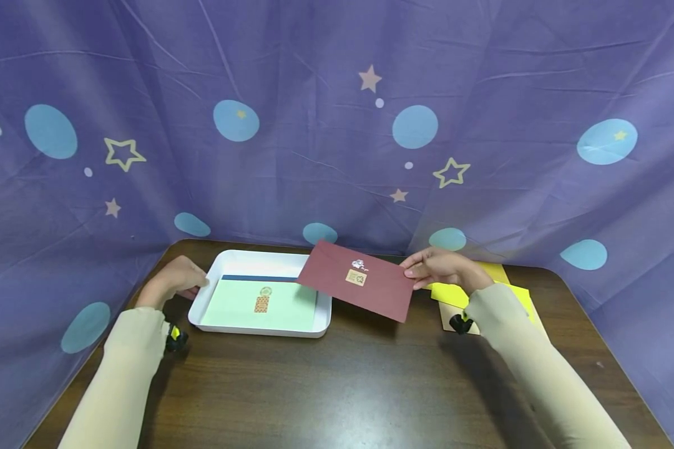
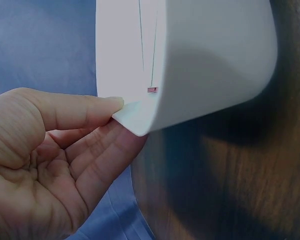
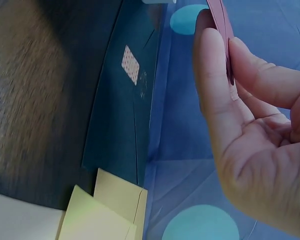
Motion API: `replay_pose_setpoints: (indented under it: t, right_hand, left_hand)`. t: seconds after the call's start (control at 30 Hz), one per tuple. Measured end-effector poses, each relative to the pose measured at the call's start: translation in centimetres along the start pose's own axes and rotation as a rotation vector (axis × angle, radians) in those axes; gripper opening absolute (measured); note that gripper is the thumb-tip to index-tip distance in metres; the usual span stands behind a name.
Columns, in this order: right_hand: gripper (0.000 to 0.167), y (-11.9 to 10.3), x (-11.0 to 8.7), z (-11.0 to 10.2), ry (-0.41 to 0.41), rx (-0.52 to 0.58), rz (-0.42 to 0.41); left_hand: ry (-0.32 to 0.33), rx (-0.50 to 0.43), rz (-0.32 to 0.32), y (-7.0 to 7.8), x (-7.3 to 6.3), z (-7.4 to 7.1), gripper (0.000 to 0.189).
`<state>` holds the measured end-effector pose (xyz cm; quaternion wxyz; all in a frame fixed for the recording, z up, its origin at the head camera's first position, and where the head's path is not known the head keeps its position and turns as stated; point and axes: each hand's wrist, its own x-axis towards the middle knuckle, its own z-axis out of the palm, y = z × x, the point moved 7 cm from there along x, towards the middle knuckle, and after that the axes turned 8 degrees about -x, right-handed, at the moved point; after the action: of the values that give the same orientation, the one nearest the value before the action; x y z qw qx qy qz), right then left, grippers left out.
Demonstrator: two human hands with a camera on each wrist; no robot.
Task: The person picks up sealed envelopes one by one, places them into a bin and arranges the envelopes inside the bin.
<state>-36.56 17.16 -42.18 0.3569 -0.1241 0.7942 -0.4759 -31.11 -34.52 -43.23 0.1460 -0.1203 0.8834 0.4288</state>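
A white tray [image 1: 323,312] stands left of the middle of the table, and my left hand [image 1: 181,276] pinches its left rim between thumb and fingers. Inside it lies a pale green envelope [image 1: 230,305] with stickers, over a dark blue one [image 1: 258,278]. My right hand [image 1: 439,268] pinches the right end of a dark red envelope [image 1: 337,259], which is raised and tilted over the table. Its left end overlaps the tray's right side in the head view. The right wrist view shows only the red envelope's edge between thumb and fingers [image 3: 214,65].
Yellow envelopes [image 1: 449,294] and a beige one [image 1: 448,317] lie overlapping under the right forearm. A dark teal envelope [image 3: 115,115] with a sticker lies by the table's back edge, mostly hidden in the head view. A purple patterned curtain [image 1: 337,125] hangs behind the brown table [image 1: 314,386].
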Motion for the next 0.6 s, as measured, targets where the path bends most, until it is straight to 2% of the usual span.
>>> replay_pose_setpoints:
  t: [0.3,0.6]
  right_hand:
    - [0.035,-0.9,0.9,1.0,-0.028,-0.011,-0.014]
    - [0.037,-2.0,1.5,2.1,-0.041,-0.011,-0.016]
  left_hand:
    - [0.009,0.01,-0.017,-0.2,0.2,-0.1,0.036]
    - [0.008,0.017,-0.007,0.0,0.2,0.0,0.036]
